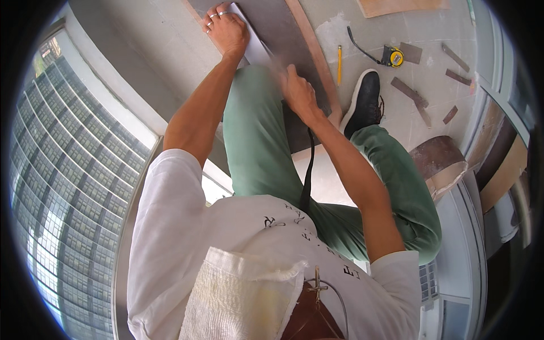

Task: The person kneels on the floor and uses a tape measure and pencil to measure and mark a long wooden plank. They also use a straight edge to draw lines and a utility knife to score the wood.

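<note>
My left hand [225, 29], with rings on its fingers, curls over a pale straight strip [253, 42] lying on a dark brown board [286, 39] with tan edges. My green-trousered left knee [255, 113] is against the board below it. Just right of that knee, my right hand [299, 93] is closed round something blurred by motion at the strip's lower end; I cannot make out what. A black strap [311, 147] hangs down below that hand.
On the pale floor [334, 31] lie a yellow pencil [340, 65], a tape measure [395, 56], several brown offcuts [409, 90] and my right shoe [362, 99]. A curved brown piece [436, 152] and glazed frames [456, 226] stand at right; windows [68, 187] line the left.
</note>
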A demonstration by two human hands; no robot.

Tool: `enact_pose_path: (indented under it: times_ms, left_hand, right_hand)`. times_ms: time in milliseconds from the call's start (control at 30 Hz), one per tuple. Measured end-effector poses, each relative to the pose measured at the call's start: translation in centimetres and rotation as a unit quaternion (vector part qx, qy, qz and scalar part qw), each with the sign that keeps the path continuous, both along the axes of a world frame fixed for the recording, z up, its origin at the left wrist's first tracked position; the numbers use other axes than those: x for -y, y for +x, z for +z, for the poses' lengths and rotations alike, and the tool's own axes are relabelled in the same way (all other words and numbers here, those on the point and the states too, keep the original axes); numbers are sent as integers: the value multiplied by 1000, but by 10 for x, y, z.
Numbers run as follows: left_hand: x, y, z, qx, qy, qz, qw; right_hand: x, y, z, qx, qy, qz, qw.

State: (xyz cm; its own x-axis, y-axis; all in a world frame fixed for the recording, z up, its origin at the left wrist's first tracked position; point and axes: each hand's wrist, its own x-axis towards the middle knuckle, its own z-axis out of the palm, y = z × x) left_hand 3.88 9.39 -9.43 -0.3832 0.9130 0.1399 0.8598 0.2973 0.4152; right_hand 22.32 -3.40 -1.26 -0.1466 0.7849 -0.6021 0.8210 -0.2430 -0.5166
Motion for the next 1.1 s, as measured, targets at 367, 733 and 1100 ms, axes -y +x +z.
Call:
enact_pose_path:
  times_ms: [367, 733, 1100]
  left_hand:
    - [-1, 0, 2, 7, 5, 2, 1000]
    - [-2, -3, 8, -5, -1, 8, 1000]
    - [-7, -3, -9, -8, 32, 14, 999]
  right_hand:
    - [-29, 4, 8, -26, 9, -29, 999]
    - [94, 54, 7, 25, -101, -13, 994]
    - [-74, -35, 3, -18, 45, -17, 999]
